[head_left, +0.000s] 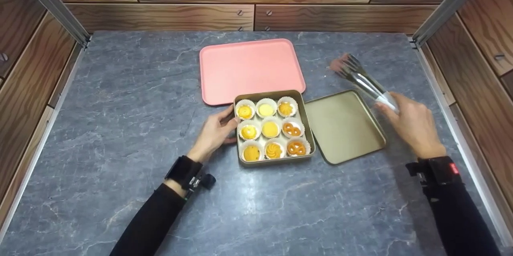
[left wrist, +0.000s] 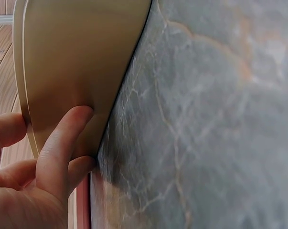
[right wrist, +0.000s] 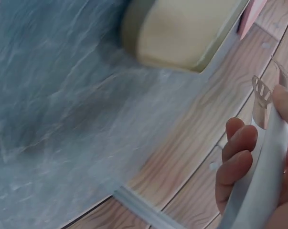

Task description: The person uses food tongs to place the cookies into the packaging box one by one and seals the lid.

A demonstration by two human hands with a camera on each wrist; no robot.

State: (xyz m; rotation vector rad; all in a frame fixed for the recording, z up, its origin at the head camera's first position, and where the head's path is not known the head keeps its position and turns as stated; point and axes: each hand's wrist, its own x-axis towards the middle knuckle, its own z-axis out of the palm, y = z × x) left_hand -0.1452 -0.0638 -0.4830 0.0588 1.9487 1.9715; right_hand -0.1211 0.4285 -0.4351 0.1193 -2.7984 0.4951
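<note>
A square gold tin [head_left: 276, 162] stands on the counter, holding several cookies in white paper cups; some are pretzel-shaped, others round or swirled. My left hand [head_left: 214, 134] grips its left side, thumb at the rim and fingers against the outer wall [left wrist: 62, 62]. Metal serving tongs [head_left: 366, 81] with white handles are held in my right hand [head_left: 417, 125], raised over the counter at the right. Their slotted tips are spread apart, with nothing seen between them in the right wrist view. Flat beside the tin lies its square gold lid [head_left: 346, 128], partly below the tongs.
Behind the tin, a pink tray [head_left: 250, 71] lies on the grey marbled counter [head_left: 132, 128], its front edge partly covered by the tin. Wood-patterned panels [head_left: 160, 15] with metal corner rails [head_left: 445, 11] border the back and both sides.
</note>
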